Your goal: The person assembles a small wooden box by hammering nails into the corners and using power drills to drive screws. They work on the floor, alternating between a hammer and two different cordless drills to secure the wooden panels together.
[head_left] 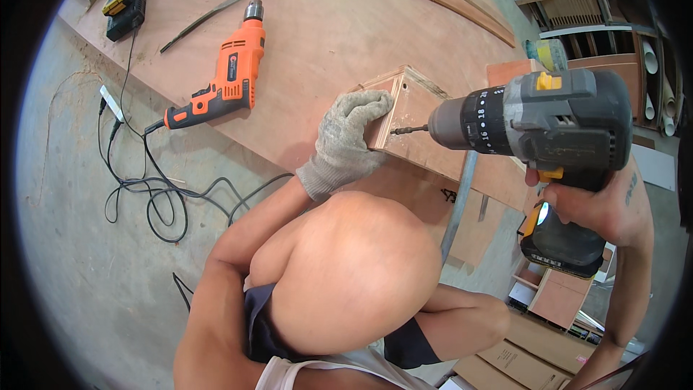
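Right now your left hand (350, 133), in a pale knitted glove, is closed around the left end of the wooden box (419, 105), fingers curled over its edge. The box sits right of centre, along the near side of the worktable (310, 50). Your bare right hand (592, 211) is wrapped around the handle of the grey and black cordless drill (556, 115). Its bit (411, 130) points left across the box, over pale crumbs of wood — you cannot tell here whether the tip touches. Farther left on the table lie an orange drill (234, 68), a thin metal strip (203, 22) and a charger (128, 18) — black cables (166, 189) loop over the floor at near left.
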The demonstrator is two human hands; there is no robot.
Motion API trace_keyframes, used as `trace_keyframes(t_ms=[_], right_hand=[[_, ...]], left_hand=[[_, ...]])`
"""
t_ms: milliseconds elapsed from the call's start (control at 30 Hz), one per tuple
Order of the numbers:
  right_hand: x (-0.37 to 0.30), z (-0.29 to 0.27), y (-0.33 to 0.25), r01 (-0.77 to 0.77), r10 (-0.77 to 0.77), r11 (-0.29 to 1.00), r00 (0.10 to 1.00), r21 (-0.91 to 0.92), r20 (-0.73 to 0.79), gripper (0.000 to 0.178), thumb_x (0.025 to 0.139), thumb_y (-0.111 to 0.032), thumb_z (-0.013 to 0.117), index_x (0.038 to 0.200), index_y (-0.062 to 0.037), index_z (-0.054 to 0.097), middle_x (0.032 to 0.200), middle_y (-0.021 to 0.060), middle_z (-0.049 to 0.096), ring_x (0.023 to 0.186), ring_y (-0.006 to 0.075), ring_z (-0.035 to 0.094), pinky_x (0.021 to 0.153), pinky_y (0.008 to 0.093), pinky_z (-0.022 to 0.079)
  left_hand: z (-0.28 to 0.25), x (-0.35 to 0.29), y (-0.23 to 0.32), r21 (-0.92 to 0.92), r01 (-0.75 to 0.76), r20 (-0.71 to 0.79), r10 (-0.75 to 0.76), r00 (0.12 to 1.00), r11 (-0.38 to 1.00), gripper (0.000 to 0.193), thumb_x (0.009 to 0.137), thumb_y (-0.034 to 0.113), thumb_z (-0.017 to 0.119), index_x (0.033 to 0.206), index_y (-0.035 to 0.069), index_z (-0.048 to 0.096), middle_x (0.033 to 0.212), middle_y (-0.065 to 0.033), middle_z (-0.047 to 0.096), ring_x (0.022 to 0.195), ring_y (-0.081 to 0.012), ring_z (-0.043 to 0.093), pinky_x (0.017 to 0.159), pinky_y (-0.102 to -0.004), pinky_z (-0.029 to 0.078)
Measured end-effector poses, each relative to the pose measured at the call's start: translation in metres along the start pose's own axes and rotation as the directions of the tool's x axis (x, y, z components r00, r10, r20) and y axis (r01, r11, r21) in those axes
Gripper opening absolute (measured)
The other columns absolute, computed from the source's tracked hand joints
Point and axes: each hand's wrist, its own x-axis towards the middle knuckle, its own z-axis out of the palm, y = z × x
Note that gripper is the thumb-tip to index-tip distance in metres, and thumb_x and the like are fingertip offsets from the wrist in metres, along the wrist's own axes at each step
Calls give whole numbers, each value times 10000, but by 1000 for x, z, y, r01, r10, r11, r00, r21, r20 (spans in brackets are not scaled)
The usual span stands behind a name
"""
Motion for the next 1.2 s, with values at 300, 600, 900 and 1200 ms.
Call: trace_keyframes(t_ms=[300,600,900,1200], right_hand=[[2,1,14,184,-184,983,983,-27,-19,414,747,92,665,1153,9,651,916,67,723,642,96,592,547,256,480],[3,-9,7,107,-106,994,994,-37,25,420,752,0,699,1165,-4,623,876,72,691,574,108,575,508,287,473],[10,-8,11,240,-239,955,971,-175,29,241,734,-187,744,888,-15,674,682,54,653,529,130,599,504,305,490],[1,-8,32,177,-194,935,981,-307,-25,279,731,-275,685,759,2,687,584,65,629,537,152,625,539,311,495]], left_hand=[[2,1,2,33,-23,-11,23,1000,999,657,608,86,886,1212,38,632,1258,-137,664,1171,-340,621,1032,-450,513],[1,7,11,-5,21,87,-21,996,1000,680,626,68,851,1260,40,605,1253,-169,653,1198,-365,612,1048,-459,500],[-75,180,173,-520,218,436,37,899,826,513,870,121,743,1330,-56,601,1244,-154,677,1151,-222,654,1015,-386,502],[-8,192,193,-531,-60,332,274,903,845,271,987,215,707,884,-34,738,717,-62,678,587,-79,598,529,-273,496]])
